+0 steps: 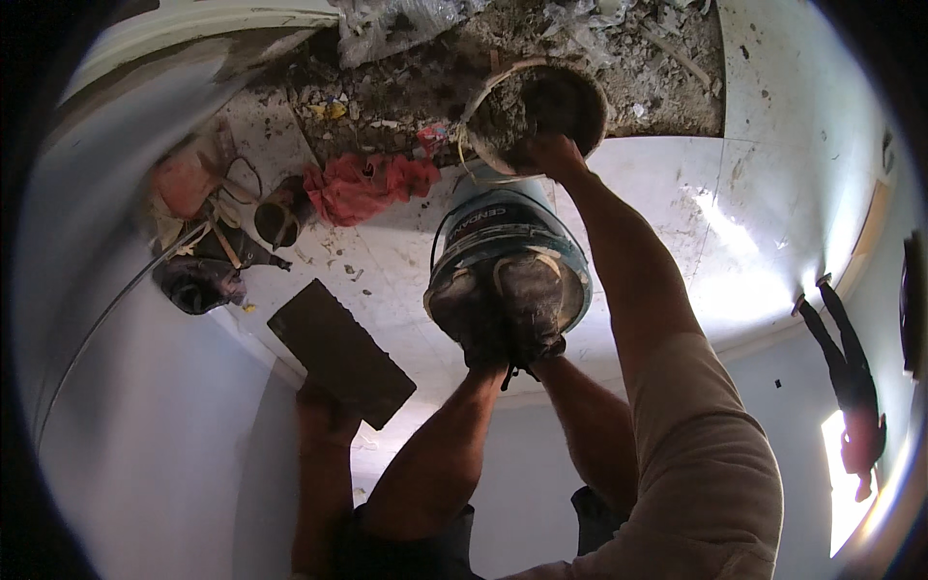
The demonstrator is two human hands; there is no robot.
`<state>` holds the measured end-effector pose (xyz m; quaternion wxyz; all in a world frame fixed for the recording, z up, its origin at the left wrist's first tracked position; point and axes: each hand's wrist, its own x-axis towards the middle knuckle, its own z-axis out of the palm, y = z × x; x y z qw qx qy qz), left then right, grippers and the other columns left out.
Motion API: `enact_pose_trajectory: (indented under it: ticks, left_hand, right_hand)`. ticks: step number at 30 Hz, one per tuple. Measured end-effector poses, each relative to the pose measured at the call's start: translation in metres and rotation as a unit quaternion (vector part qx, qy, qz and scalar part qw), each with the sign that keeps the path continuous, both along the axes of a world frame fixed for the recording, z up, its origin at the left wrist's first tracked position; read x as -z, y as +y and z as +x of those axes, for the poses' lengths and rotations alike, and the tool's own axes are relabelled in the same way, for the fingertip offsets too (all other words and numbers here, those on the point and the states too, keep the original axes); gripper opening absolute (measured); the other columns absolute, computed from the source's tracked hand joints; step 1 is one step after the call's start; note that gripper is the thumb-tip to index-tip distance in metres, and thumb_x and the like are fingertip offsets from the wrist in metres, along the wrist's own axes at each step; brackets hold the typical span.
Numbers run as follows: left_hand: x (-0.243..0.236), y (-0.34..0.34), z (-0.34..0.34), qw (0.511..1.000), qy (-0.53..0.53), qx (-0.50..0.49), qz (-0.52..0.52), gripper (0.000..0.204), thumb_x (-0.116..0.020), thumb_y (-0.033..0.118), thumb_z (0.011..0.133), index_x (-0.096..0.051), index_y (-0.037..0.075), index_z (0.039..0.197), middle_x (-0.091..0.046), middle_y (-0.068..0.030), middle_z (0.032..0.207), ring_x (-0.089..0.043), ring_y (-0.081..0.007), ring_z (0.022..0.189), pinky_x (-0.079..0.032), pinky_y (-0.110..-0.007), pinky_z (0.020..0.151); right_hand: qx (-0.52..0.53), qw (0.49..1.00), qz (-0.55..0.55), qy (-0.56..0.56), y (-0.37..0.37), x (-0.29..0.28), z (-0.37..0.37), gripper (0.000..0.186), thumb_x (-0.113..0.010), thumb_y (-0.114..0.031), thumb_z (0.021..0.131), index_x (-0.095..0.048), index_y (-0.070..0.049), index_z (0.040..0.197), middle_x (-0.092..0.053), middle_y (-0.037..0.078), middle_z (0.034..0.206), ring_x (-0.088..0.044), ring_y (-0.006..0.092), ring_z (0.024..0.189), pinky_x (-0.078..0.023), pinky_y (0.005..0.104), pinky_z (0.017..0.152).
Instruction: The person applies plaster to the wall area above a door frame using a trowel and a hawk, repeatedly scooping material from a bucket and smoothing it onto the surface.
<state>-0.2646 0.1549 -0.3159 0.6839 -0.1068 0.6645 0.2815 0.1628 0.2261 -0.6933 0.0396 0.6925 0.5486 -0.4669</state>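
My left hand (326,418) grips a dark brown, flat rectangular board (343,353) from below, its fingers mostly behind it. The board is tilted over the floor, left of my legs. My right hand (556,157) reaches over the near rim of a round bucket (597,97) with grey, mortar-like material (505,114) inside. Its fingers run into the dark interior, so what they hold cannot be made out. Both my shoes (498,300) stand on an upturned teal bucket (578,266), just on the near side of the mortar bucket.
Rubble and plastic sheeting (396,29) cover a dark strip beyond the buckets. A red cloth (362,188) lies left of my feet. Farther left are a small container (278,220), a dark bag (198,282) and tools against the wall. Another person (851,372) stands far right.
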Motion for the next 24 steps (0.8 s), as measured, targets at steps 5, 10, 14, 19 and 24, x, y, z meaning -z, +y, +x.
enact_pose_trajectory:
  ticks: [5, 10, 14, 19, 24]
  left_hand:
    - [0.004, -0.007, 0.020, 0.996, -0.051, -0.074, -0.005, 0.047, -0.053, 0.022, 0.099, -0.045, 0.005, 0.141, -0.055, -0.0125, 0.135, -0.054, -0.0289, 0.124, -0.043, -0.045, 0.107]
    - [0.011, -0.001, 0.051, 0.993, -0.106, -0.044, 0.034, 0.048, -0.054, 0.017, 0.098, -0.042, 0.006, 0.143, -0.052, -0.0114, 0.138, -0.049, -0.0274, 0.129, -0.040, -0.045, 0.110]
    - [-0.004, 0.025, 0.087, 0.981, -0.175, -0.057, 0.061, 0.058, -0.064, 0.009, 0.088, -0.042, 0.007, 0.142, -0.054, -0.0103, 0.135, -0.050, -0.0265, 0.127, -0.041, -0.043, 0.109]
    - [-0.081, 0.072, 0.132, 0.937, -0.284, -0.111, 0.169, 0.075, -0.079, 0.006, 0.074, -0.044, 0.008, 0.140, -0.057, -0.0087, 0.130, -0.055, -0.0265, 0.122, -0.045, -0.043, 0.105]
    - [-0.199, 0.124, 0.161, 0.865, -0.375, -0.190, 0.273, 0.065, -0.079, 0.005, 0.076, -0.053, 0.007, 0.135, -0.058, -0.0088, 0.135, -0.054, -0.0283, 0.126, -0.043, -0.047, 0.109]
  right_hand:
    - [0.234, 0.940, -0.165, 0.188, -0.020, -0.070, 0.021, 0.038, -0.062, -0.037, 0.096, -0.069, -0.006, 0.116, -0.060, 0.003, 0.066, -0.052, 0.0097, 0.049, -0.047, 0.0283, 0.047]
    - [0.204, 0.960, -0.041, 0.190, -0.032, -0.167, 0.048, 0.034, -0.065, -0.026, 0.096, -0.066, -0.002, 0.120, -0.062, 0.001, 0.073, -0.052, 0.0072, 0.062, -0.046, 0.0263, 0.057]
    - [0.221, 0.949, -0.039, 0.221, -0.039, -0.309, 0.052, 0.028, -0.063, -0.017, 0.097, -0.065, 0.000, 0.120, -0.058, -0.002, 0.075, -0.048, 0.0049, 0.064, -0.043, 0.0237, 0.057]
    - [0.248, 0.934, -0.027, 0.255, -0.011, -0.550, 0.016, 0.030, -0.058, -0.013, 0.098, -0.060, 0.005, 0.122, -0.056, -0.001, 0.076, -0.047, 0.0043, 0.063, -0.042, 0.0217, 0.056]
    - [0.186, 0.961, 0.136, 0.152, 0.003, -0.751, -0.038, 0.039, -0.064, -0.005, 0.087, -0.058, 0.004, 0.124, -0.069, 0.016, 0.098, -0.067, 0.0196, 0.086, -0.053, 0.0320, 0.076]
